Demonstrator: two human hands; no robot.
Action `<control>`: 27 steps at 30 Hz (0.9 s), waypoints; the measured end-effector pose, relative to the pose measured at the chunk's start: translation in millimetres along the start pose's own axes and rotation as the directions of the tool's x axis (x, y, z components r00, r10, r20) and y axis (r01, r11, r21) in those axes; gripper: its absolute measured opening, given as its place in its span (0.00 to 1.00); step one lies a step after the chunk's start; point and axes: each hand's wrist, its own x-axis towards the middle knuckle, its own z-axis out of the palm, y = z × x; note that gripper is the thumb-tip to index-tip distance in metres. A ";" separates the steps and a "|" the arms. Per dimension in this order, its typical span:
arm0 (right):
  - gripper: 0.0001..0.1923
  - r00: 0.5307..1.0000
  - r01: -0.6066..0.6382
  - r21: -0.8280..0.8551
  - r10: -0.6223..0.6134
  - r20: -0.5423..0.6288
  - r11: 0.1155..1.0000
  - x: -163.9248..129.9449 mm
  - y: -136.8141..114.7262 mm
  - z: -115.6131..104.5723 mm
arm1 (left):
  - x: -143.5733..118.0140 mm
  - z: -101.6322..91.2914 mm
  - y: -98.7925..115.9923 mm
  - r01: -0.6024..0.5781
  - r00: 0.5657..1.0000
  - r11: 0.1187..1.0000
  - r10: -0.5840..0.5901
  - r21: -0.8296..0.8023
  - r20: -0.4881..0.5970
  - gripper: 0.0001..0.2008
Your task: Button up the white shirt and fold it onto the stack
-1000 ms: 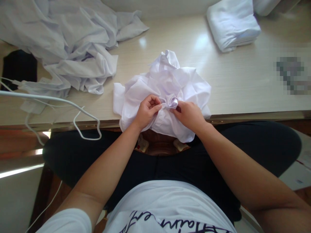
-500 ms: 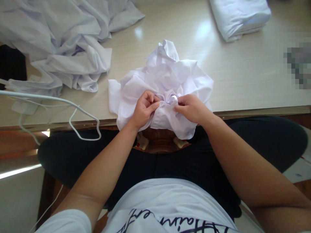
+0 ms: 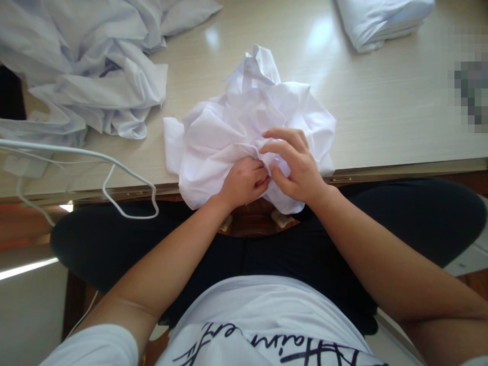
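Note:
A crumpled white garment [image 3: 213, 127] lies at the table's near edge, its lower folds hanging over. My left hand [image 3: 246, 182] is closed on a gathered bit of the cloth near the middle, fingers curled inward. Just to its right, my right hand [image 3: 295, 162] has its fingers spread and bent over the same spot, holding nothing that I can make out. Its fingertips are over the folds; whether they touch the cloth is unclear. The part of the cloth between the two hands is largely covered by fingers.
A heap of loose white cloth [image 3: 114, 76] covers the table's left side. Folded white fabric [image 3: 385, 23] sits at the back right. A white cable [image 3: 87, 155] loops past the front left edge. The pale tabletop [image 3: 389, 112] extends right, with a blurred-out item [image 3: 473, 91] there.
My right hand has let go of the cloth and spread its fingers above it. My left hand has shifted right and turned knuckles up, still gripping the fabric. The view has shifted slightly.

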 end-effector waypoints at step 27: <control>0.12 0.979 -0.204 -0.132 0.204 -0.010 0.970 14.3 12.2 -27.6 | -1.3 -0.7 1.4 0.058 0.998 0.996 -0.058 -0.065 0.012 0.16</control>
